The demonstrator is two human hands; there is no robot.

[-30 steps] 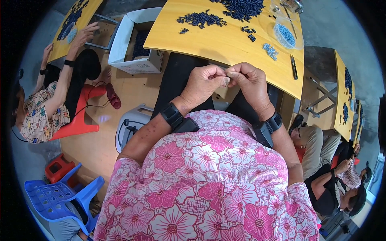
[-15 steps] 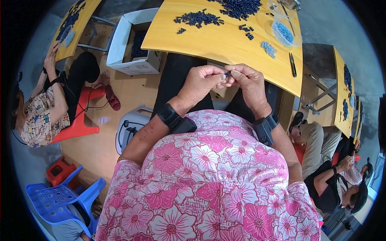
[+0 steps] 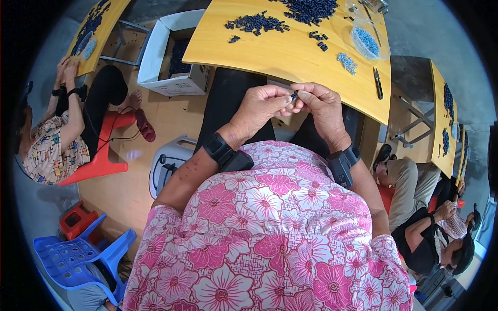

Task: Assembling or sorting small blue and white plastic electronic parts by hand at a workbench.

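My left hand and my right hand meet just off the near edge of the yellow table. Between their pinched fingertips is a small dark blue part, mostly covered by the fingers. Both thumbs press in from either side. On the table ahead lie a loose group of small dark cylindrical parts and a larger heap of them. Several more dark parts sit apart, near a little pile of pale blue pieces.
A clear bowl of light blue pieces stands at the table's right, with a black slender tool nearer me. An open white carton holds dark parts at left. People work at tables on both sides; a blue chair stands lower left.
My hands keep almost the same place and pinch, with only a slight shift of the fingers. The person at the left has brought both hands together at their table's edge.
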